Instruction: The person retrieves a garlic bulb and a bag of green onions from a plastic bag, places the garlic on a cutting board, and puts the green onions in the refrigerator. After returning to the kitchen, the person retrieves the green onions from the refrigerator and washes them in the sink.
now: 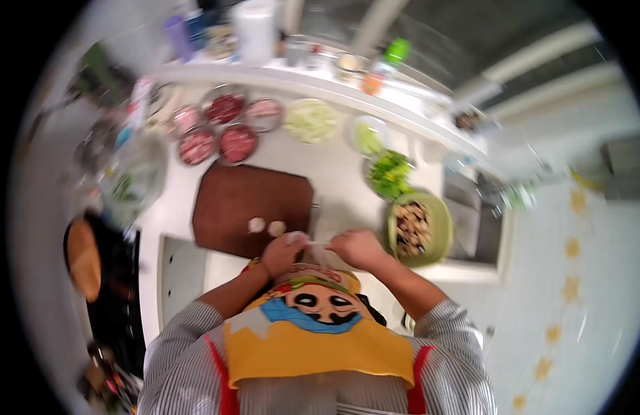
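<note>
My left hand (284, 252) is closed at the lower right edge of the brown cutting board (254, 197), with something whitish at its fingertips. To its right, my right hand (359, 249) is closed too, its fingers pinching one end of a thin whitish strip (318, 245) that stretches between both hands. The strip looks like thin plastic or peel, but blur hides its kind. Just beyond my left hand, two small whitish round pieces (266, 226) resembling garlic lie on the board. A knife-like metal edge (315, 214) shows along the board's right side.
Several bowls of raw meat (226, 107) stand behind the board. Farther right are a plate of chopped pale-green vegetable (310, 121), leafy greens (390, 174) and a green basin (441, 232) of mushroom-like pieces. A sink (465, 214) lies at right, a stove (116, 311) at left.
</note>
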Demonstrator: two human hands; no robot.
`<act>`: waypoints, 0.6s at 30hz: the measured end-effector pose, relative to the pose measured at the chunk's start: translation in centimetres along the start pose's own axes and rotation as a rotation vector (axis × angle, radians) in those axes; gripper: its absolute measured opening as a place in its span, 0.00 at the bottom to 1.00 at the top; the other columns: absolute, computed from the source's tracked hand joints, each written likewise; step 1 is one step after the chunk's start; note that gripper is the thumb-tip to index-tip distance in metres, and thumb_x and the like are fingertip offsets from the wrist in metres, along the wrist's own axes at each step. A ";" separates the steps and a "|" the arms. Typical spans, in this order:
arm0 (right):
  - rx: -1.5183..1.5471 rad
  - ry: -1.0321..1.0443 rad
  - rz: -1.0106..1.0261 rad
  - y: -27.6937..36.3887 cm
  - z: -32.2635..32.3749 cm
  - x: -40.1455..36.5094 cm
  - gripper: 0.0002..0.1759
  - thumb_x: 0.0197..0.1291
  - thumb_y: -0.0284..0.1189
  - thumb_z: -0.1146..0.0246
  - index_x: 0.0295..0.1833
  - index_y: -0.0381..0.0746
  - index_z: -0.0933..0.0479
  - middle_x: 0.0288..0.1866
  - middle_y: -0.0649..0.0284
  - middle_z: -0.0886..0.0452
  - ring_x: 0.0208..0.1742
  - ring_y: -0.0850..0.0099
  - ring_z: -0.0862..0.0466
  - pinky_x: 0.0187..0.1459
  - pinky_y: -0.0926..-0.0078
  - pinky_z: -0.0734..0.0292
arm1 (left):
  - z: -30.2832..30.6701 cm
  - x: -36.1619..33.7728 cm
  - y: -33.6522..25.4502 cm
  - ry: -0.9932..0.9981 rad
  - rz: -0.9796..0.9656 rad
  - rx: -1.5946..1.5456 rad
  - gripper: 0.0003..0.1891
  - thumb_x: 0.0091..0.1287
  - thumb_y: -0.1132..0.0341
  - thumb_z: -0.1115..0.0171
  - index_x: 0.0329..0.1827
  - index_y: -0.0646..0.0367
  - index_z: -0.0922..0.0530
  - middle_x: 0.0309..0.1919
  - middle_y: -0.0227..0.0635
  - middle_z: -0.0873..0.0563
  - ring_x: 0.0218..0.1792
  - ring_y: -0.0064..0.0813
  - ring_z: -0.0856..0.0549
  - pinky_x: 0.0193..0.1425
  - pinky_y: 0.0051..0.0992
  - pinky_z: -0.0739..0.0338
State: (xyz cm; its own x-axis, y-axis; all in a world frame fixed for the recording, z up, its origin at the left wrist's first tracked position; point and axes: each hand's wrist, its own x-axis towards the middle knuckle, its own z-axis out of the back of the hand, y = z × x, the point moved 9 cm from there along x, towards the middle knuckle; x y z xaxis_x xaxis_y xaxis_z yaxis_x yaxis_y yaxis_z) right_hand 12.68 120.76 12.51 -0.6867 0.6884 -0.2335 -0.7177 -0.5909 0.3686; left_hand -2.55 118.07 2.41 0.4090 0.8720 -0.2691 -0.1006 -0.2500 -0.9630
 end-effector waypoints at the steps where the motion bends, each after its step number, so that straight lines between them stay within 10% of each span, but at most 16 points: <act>1: -0.066 0.054 -0.043 -0.2 0.6 -0.5 0.19 0.73 0.46 0.44 0.36 0.47 0.15 0.35 0.59 0.13 0.41 0.55 0.12 0.42 0.56 0.18 | -0.2 -0.3 -0.2 -0.018 0.028 -0.185 0.18 0.80 0.55 0.49 0.44 0.61 0.17 0.37 0.31 0.13 0.41 0.24 0.17 0.50 0.28 0.23; 6: 0.049 0.121 -0.435 -7.9 -0.6 -5.3 0.21 0.75 0.52 0.46 0.43 0.52 0.13 0.37 0.61 0.11 0.40 0.53 0.13 0.42 0.56 0.18 | 3.4 0.5 6.2 -0.049 0.418 0.023 0.20 0.77 0.53 0.44 0.40 0.61 0.14 0.26 0.28 0.15 0.31 0.21 0.19 0.42 0.25 0.24; 10: 0.446 -0.180 -0.523 -9.7 -4.1 -7.8 0.13 0.73 0.38 0.40 0.51 0.47 0.12 0.40 0.58 0.11 0.40 0.62 0.13 0.42 0.65 0.19 | 4.8 0.6 3.2 0.001 0.402 0.115 0.18 0.76 0.55 0.42 0.49 0.63 0.15 0.32 0.33 0.13 0.35 0.25 0.18 0.44 0.27 0.23; 11: 0.774 -0.350 -0.479 -11.1 -5.3 -7.9 0.12 0.71 0.32 0.39 0.52 0.43 0.13 0.40 0.59 0.11 0.40 0.67 0.14 0.42 0.70 0.19 | 6.7 0.6 -0.6 -0.057 0.068 0.255 0.17 0.75 0.57 0.39 0.54 0.63 0.17 0.37 0.36 0.13 0.38 0.27 0.17 0.46 0.27 0.22; 12: 0.721 -0.557 -0.454 -8.8 0.2 -6.9 0.09 0.68 0.23 0.37 0.49 0.36 0.13 0.37 0.60 0.11 0.39 0.71 0.14 0.45 0.75 0.18 | 9.1 -1.0 -4.6 -0.130 -0.245 0.424 0.19 0.73 0.59 0.37 0.60 0.63 0.19 0.43 0.40 0.13 0.40 0.30 0.17 0.47 0.28 0.22; 18: 0.890 -0.542 -0.526 -8.0 4.1 -0.8 0.17 0.76 0.34 0.40 0.34 0.35 0.20 0.25 0.69 0.23 0.29 0.82 0.27 0.33 0.79 0.31 | 31.3 -15.9 -20.7 -1.227 -0.255 1.215 0.41 0.57 0.59 0.24 0.75 0.56 0.31 0.69 0.56 0.32 0.71 0.55 0.32 0.73 0.52 0.38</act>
State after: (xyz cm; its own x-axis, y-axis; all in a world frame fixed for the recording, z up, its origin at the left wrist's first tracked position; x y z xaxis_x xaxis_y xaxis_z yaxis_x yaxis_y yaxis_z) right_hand 19.44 126.68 13.49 -0.0353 0.9771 -0.2099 -0.4170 0.1765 0.8916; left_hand -35.33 122.54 26.19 -0.2864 0.7649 0.5770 -0.9478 -0.1382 -0.2874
